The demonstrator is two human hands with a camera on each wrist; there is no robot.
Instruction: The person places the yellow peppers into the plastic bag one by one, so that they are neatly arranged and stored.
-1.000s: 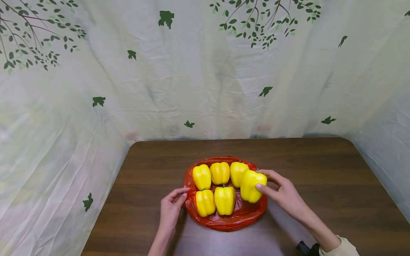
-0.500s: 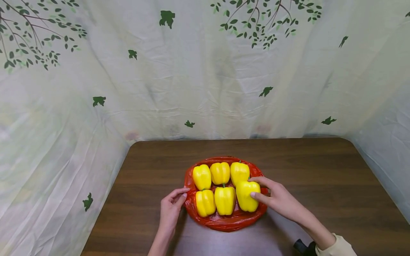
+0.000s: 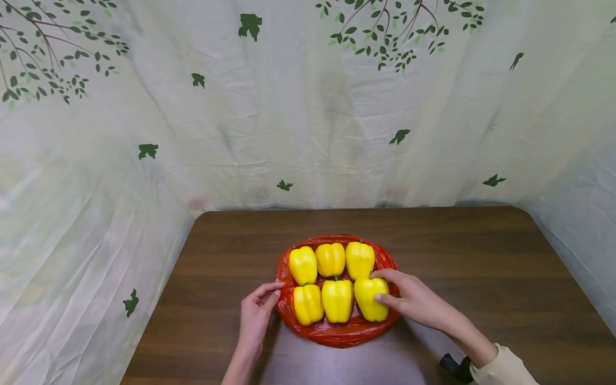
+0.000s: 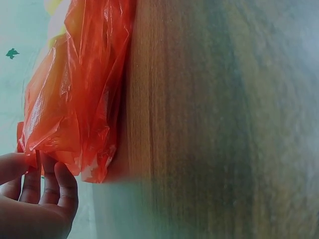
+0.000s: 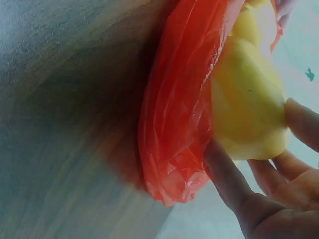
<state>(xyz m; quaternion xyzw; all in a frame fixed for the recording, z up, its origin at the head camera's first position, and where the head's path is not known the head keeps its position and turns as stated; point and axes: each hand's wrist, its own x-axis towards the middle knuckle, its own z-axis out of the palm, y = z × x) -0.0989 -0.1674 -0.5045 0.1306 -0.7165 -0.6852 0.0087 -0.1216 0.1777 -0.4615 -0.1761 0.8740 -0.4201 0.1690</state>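
Observation:
A red plastic bag (image 3: 339, 339) lies rolled open on the table, with yellow bell peppers in two rows of three inside it. My right hand (image 3: 416, 299) holds the front right yellow bell pepper (image 3: 369, 306) between thumb and fingers. That pepper (image 5: 249, 99) fills much of the right wrist view, beside the bag's red side (image 5: 179, 104). At the bag's left edge my left hand (image 3: 257, 313) pinches the plastic. In the left wrist view, thumb and fingers of the left hand (image 4: 45, 199) hold a gathered bit of the bag (image 4: 94, 89).
The brown wooden table (image 3: 231, 240) extends around the bag. Behind it hangs a pale curtain (image 3: 298, 117) printed with leaves and branches. A black device (image 3: 454, 368) sits at my right wrist by the light sleeve (image 3: 505, 369).
My right hand has brought its yellow bell pepper down and toward me, slightly left, into the front right place in the bag. The left hand has stayed at the bag's edge.

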